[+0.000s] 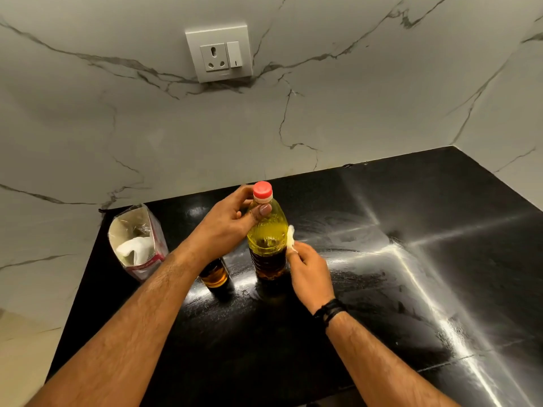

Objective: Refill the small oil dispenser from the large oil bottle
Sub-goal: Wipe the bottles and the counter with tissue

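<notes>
Upright on the black bench (382, 289), red cap (262, 190) on: the large oil bottle (267, 233), long axis vertical, neck toward the wall. Gripped at the shoulder just under the cap by the left hand (232, 218), thumb across the front, fingers wrapped behind. Touching the bottle's right side, low on the body: a small white wad of tissue (291, 239), pinched in the fingertips of the right hand (308, 271) (wiping the outside, by the look of it).

Left of the big bottle and just beside it, mostly hidden under the left wrist: the small oil dispenser (214, 274), only its amber lower part showing, top out of sight. Nearer to the left hand than to the right, and directly below it.

Farther left, an open carton (138, 242) with white tissue inside.

Probably a clean-up stage; cannot tell how full the dispenser is.
</notes>
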